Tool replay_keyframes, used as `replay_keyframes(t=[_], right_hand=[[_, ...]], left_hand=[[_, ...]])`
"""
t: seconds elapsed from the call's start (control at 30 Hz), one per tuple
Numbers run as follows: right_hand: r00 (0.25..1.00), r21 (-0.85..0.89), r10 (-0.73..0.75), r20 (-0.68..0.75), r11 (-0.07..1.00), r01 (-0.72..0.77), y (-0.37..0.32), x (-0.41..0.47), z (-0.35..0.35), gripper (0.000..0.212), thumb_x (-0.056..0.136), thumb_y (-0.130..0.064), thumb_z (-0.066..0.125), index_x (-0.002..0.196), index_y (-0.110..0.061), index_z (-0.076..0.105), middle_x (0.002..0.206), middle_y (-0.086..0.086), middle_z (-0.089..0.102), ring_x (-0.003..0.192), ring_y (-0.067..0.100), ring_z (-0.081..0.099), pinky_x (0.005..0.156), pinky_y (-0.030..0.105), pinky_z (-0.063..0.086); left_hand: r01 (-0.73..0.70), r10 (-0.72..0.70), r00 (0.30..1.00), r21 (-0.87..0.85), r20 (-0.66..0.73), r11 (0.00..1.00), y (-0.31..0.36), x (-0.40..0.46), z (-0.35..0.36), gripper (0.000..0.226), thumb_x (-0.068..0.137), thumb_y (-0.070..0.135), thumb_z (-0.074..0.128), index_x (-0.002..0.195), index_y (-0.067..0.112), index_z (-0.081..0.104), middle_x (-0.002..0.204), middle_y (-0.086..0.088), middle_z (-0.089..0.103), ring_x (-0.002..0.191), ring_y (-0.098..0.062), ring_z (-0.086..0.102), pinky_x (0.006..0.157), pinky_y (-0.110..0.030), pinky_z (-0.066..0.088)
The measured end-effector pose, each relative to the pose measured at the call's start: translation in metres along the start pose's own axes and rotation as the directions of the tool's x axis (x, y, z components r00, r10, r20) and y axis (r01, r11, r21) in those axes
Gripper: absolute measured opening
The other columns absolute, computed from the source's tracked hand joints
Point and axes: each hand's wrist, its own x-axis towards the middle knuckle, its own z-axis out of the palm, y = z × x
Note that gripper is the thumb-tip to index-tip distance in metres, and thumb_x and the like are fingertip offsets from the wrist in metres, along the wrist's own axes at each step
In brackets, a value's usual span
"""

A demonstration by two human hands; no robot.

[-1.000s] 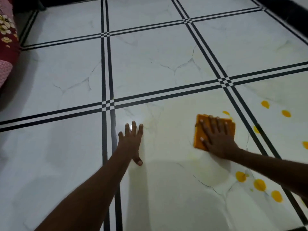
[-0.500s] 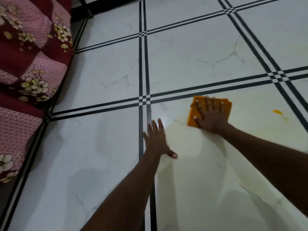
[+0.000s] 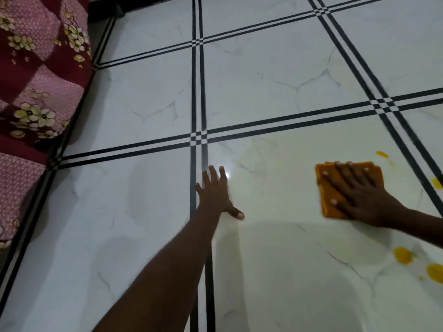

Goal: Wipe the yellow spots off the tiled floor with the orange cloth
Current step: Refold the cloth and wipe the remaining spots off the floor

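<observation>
Right hand [image 3: 362, 200] flat on the orange cloth [image 3: 328, 207], fingers straight and spread, pressing it onto the tiled floor [image 3: 275, 87] near the right edge. Yellow spots beyond the cloth [image 3: 381, 154], beside it on the dark grout lines [image 3: 436, 183], and nearer the lower right corner [image 3: 403, 255]. Left hand [image 3: 215, 192] open, palm down, fingers straight on the grout lines mid-floor. Floral maroon bedding [image 3: 36, 80] along the left edge.

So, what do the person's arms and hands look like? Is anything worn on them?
Both forearms are bare as far as the frame shows, with no sleeves in view. The left hand and right hand wear no gloves; I see no rings, watch or bracelets. The fingernails look short and pale.
</observation>
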Motion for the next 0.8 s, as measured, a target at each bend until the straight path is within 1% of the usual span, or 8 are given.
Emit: replay_keyframes(t=[0.07, 0.2, 0.37, 0.43, 0.53, 0.6, 0.67, 0.8], right_hand=[[0.997, 0.032, 0.078, -0.01, 0.996, -0.078, 0.006, 0.014, -0.004, 0.079, 0.091, -0.078, 0.0, 0.161, -0.04, -0.002, 0.171, 0.011, 0.006, 0.156, 0.039, 0.011, 0.12, 0.062, 0.012], [0.967, 0.102, 0.237, -0.091, 0.968, -0.228, -0.025, 0.041, 0.003, 0.078, 0.091, -0.066, 0.026, 0.158, -0.026, 0.032, 0.163, 0.022, 0.029, 0.147, 0.049, 0.03, 0.115, 0.071, 0.022], [0.984, 0.08, 0.068, -0.162, 0.995, -0.056, -0.027, 0.046, -0.002, 0.08, 0.091, -0.072, 0.016, 0.162, -0.035, 0.009, 0.171, 0.011, 0.006, 0.156, 0.038, 0.005, 0.123, 0.061, 0.002], [0.968, 0.111, 0.191, -0.161, 0.978, -0.175, 0.005, 0.037, 0.003, 0.083, 0.089, -0.075, 0.012, 0.162, -0.036, 0.006, 0.171, 0.01, 0.006, 0.157, 0.038, 0.005, 0.123, 0.061, 0.002], [0.851, 0.201, 0.5, -0.163, 0.861, -0.467, 0.064, 0.0, 0.013, 0.085, 0.089, -0.076, 0.008, 0.162, -0.033, 0.008, 0.168, 0.016, 0.017, 0.153, 0.043, 0.015, 0.12, 0.066, 0.01], [0.776, 0.265, 0.608, -0.172, 0.787, -0.558, 0.063, -0.027, 0.018, 0.081, 0.092, -0.069, 0.015, 0.163, -0.03, 0.01, 0.166, 0.02, 0.022, 0.151, 0.047, 0.019, 0.119, 0.067, 0.012], [0.779, 0.259, 0.593, -0.204, 0.8, -0.542, 0.024, -0.038, 0.026, 0.078, 0.094, -0.063, 0.024, 0.163, -0.027, 0.013, 0.166, 0.021, 0.022, 0.151, 0.047, 0.019, 0.12, 0.067, 0.012], [0.947, 0.187, 0.239, -0.214, 0.962, -0.201, -0.024, -0.017, 0.022, 0.078, 0.097, -0.065, 0.026, 0.162, -0.033, -0.002, 0.17, 0.011, -0.002, 0.156, 0.038, -0.004, 0.123, 0.062, 0.0]], left_hand=[[0.025, -0.025, 1.0, 0.019, 0.008, 0.999, -0.003, -0.001, -0.005, 0.17, 0.038, 0.067, 0.089, 0.155, 0.013, -0.021, 0.16, -0.021, -0.027, 0.148, -0.044, -0.022, 0.114, -0.072, 0.005], [0.056, -0.061, 0.997, 0.107, 0.047, 0.993, 0.02, 0.001, -0.011, 0.168, 0.041, 0.064, 0.091, 0.154, 0.01, -0.02, 0.16, -0.027, -0.023, 0.148, -0.048, -0.015, 0.116, -0.069, 0.011], [-0.288, 0.286, 0.957, 0.157, 0.038, 0.945, 0.156, 0.008, 0.013, 0.161, 0.046, 0.075, 0.082, 0.156, 0.016, -0.019, 0.16, -0.02, -0.029, 0.148, -0.043, -0.022, 0.118, -0.063, 0.003], [-0.269, 0.266, 0.963, 0.157, 0.041, 0.95, 0.182, 0.009, 0.024, 0.165, 0.043, 0.075, 0.083, 0.154, 0.012, -0.021, 0.158, -0.022, -0.031, 0.146, -0.045, -0.025, 0.116, -0.065, -0.002], [-0.269, 0.273, 0.962, 0.175, 0.002, 0.947, 0.171, 0.013, 0.031, 0.162, 0.044, 0.083, 0.076, 0.155, 0.017, -0.022, 0.16, -0.016, -0.031, 0.148, -0.04, -0.024, 0.119, -0.063, -0.001], [-0.277, 0.284, 0.959, 0.178, -0.013, 0.944, 0.165, 0.012, 0.03, 0.16, 0.045, 0.084, 0.074, 0.155, 0.019, -0.023, 0.16, -0.014, -0.032, 0.148, -0.038, -0.025, 0.119, -0.062, -0.001], [-0.277, 0.279, 0.96, 0.19, 0.015, 0.942, 0.171, 0.016, 0.03, 0.16, 0.046, 0.082, 0.075, 0.154, 0.019, -0.025, 0.158, -0.015, -0.035, 0.147, -0.039, -0.027, 0.118, -0.064, -0.001], [-0.247, 0.242, 0.969, 0.233, 0.05, 0.941, 0.178, 0.019, 0.027, 0.162, 0.046, 0.08, 0.077, 0.153, 0.017, -0.027, 0.157, -0.016, -0.037, 0.146, -0.042, -0.028, 0.117, -0.067, 0.003]])
